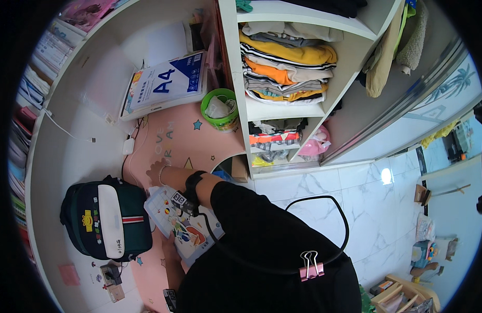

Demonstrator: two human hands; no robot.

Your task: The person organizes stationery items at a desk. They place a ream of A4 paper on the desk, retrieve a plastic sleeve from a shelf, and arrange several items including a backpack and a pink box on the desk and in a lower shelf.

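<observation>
My left hand grips the lower left edge of a pale booklet with cartoon pictures on its cover. Its thumb shows at the edge, while the other fingers are mostly hidden beneath. My right hand, with a beaded bracelet at the wrist, is over the pink desk mat beyond the booklet, fingers apart and holding nothing visible. My right forearm, wearing a black strap and a small cabled device, crosses above the booklet's upper part. A dark green and navy backpack stands just left of the booklet.
A large paper pack lies on a white printer-like box at the back of the desk. Beside it stands a green bin. A white adapter and cables lie nearby. Shelves of folded clothes rise at right; books line the left.
</observation>
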